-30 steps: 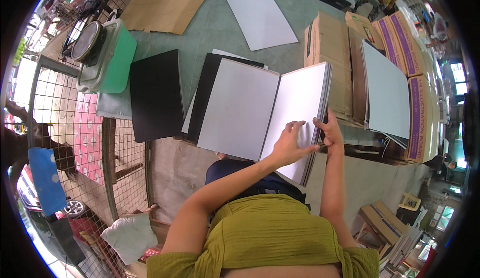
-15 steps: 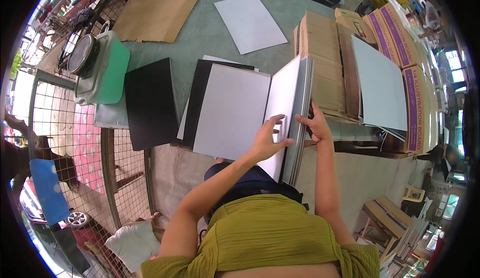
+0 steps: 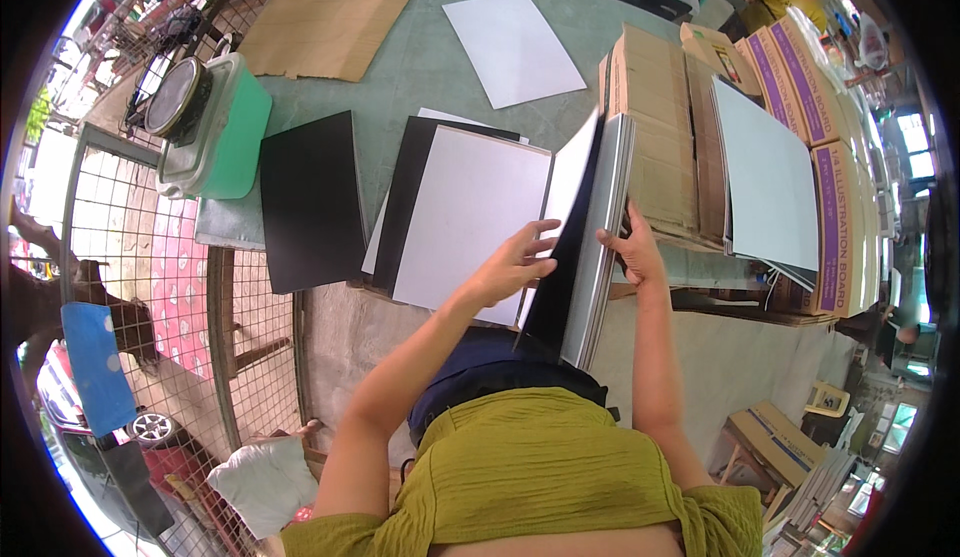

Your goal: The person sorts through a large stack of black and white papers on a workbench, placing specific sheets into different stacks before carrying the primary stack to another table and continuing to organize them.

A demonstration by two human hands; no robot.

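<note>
Head view: left fingers [image 3: 532, 232] parted against white side of tilted sheet [image 3: 577, 169]; right fingers [image 3: 637, 223] gripping board stack [image 3: 598, 287].

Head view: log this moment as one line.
left hand: at tilted black-and-white board | right hand: gripping board stack | table: loose black board, white sheet, brown cardboard

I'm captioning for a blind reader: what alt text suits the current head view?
A person's right hand holds a stack of boards on edge; the left hand is at a loose board, white one side, black the other, leaning away from it. Black and white sheets lie on the green table, a tub at left and cartons at right.
</note>
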